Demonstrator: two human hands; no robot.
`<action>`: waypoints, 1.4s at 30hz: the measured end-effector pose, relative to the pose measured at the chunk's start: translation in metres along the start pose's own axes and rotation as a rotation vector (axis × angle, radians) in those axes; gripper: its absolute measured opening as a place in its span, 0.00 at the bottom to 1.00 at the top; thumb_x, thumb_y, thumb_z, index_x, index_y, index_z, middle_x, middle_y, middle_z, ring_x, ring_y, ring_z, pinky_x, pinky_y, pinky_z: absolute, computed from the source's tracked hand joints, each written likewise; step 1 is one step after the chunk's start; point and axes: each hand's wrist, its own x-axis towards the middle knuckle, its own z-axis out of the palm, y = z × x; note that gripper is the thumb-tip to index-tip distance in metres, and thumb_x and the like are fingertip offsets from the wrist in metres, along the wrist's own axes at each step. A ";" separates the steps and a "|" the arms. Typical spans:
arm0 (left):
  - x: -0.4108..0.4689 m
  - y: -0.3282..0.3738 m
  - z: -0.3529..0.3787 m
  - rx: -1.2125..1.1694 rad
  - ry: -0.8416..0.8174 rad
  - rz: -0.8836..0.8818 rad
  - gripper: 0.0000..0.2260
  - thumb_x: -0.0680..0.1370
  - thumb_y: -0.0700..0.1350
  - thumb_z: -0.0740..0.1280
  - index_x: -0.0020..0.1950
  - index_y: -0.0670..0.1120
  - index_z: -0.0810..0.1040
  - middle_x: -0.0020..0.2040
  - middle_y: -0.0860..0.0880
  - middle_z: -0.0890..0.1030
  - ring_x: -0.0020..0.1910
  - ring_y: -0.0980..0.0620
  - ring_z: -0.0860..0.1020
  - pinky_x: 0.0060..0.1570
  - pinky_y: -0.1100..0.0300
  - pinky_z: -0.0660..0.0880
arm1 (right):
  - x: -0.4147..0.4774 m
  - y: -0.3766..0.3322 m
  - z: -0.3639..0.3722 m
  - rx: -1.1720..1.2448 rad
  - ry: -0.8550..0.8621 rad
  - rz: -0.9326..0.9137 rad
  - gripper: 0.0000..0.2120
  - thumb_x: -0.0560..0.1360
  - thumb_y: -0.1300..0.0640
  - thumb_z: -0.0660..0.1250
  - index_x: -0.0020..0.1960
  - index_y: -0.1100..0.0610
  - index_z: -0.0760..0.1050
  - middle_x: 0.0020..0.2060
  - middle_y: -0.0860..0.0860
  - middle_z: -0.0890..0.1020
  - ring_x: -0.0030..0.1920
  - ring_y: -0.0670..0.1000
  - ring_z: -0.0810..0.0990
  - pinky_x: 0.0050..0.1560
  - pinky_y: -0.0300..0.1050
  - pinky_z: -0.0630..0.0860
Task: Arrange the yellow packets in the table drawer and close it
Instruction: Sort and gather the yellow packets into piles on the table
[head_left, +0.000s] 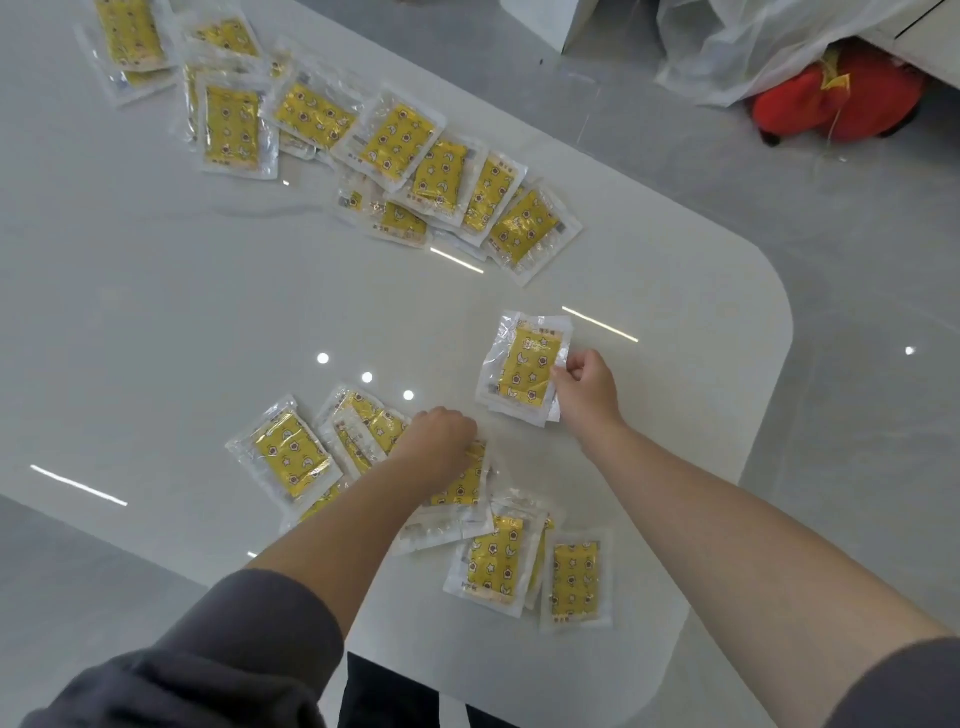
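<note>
- The right hand (587, 389) pinches the held stack (522, 371) of yellow packets by its right long edge, with the thumb on top. The stack's long axis runs near-to-far with a slight tilt. I cannot tell whether it rests on the table (156, 312) or hangs just above it.
- The left hand (441, 447) sits down-left of the held stack and close to it, knuckles up on the near cluster (291, 457) of loose packets. Its fingers curl under and are hidden, so I cannot tell whether it grips anything.
- The covered packet (465, 483) pokes out from under that hand on the side facing the held stack. Its long axis is roughly parallel to the stack's.
- The covered packet looks like the next one to add. The left hand is the nearer one, the carry is short and goes up-right, and little turning seems needed.
- A loose pair (493, 566) lies nearer the person than the held stack.
- The far band (405, 150) of packets lies well beyond the held stack, up-left.
- The drawer is not in view. With this many packets loose, the gathering seems far from done.
</note>
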 end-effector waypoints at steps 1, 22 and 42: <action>-0.003 -0.002 -0.006 -0.044 0.011 -0.016 0.05 0.76 0.42 0.64 0.49 0.42 0.76 0.47 0.46 0.78 0.48 0.47 0.75 0.46 0.58 0.68 | -0.001 -0.004 -0.001 0.017 0.002 -0.001 0.02 0.78 0.60 0.62 0.48 0.57 0.69 0.38 0.48 0.73 0.39 0.48 0.73 0.38 0.41 0.69; 0.005 -0.254 -0.202 -1.058 0.476 -0.545 0.18 0.70 0.49 0.76 0.54 0.41 0.78 0.49 0.44 0.82 0.47 0.44 0.81 0.47 0.49 0.80 | 0.003 -0.199 0.145 0.341 0.100 0.100 0.04 0.79 0.58 0.62 0.53 0.55 0.69 0.40 0.47 0.74 0.37 0.46 0.72 0.45 0.46 0.72; 0.102 -0.428 -0.308 -1.283 0.659 -0.569 0.17 0.66 0.43 0.76 0.51 0.48 0.75 0.52 0.46 0.81 0.51 0.45 0.81 0.53 0.49 0.79 | 0.080 -0.346 0.289 0.392 0.087 0.159 0.04 0.77 0.58 0.66 0.45 0.55 0.71 0.38 0.51 0.80 0.31 0.47 0.78 0.33 0.43 0.78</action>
